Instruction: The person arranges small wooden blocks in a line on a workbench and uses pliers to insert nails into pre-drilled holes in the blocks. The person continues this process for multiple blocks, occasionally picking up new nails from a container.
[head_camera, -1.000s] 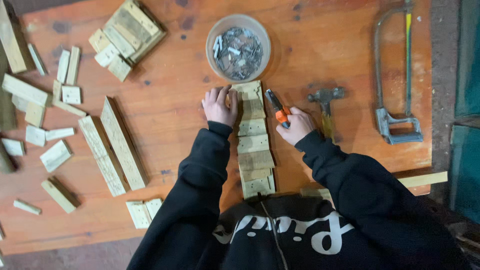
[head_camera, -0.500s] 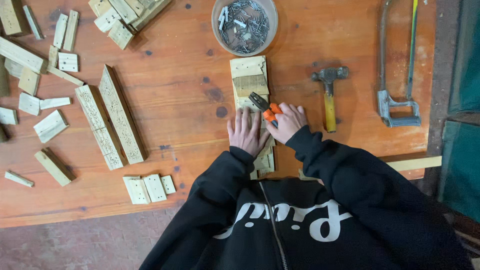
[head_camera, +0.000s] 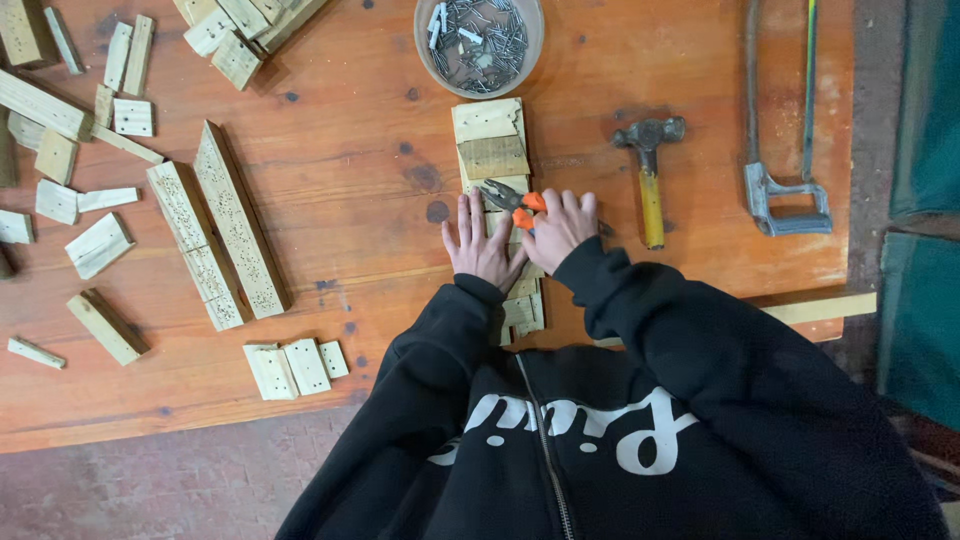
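Orange workbench (head_camera: 330, 250), scattered with wood offcuts.
Left hand (head_camera: 482, 245) lies flat, fingers spread, on a row of wooden blocks (head_camera: 490, 150); right hand (head_camera: 560, 228) grips orange-handled pliers (head_camera: 512, 200) over them.

We are drawing our left hand (head_camera: 482, 245) back down the row of wood pieces (head_camera: 490, 140), from its far end a second ago to flat on the nearer pieces. Our right hand (head_camera: 560, 228) is bringing the orange-handled pliers (head_camera: 512, 200) in beside it, over the row.
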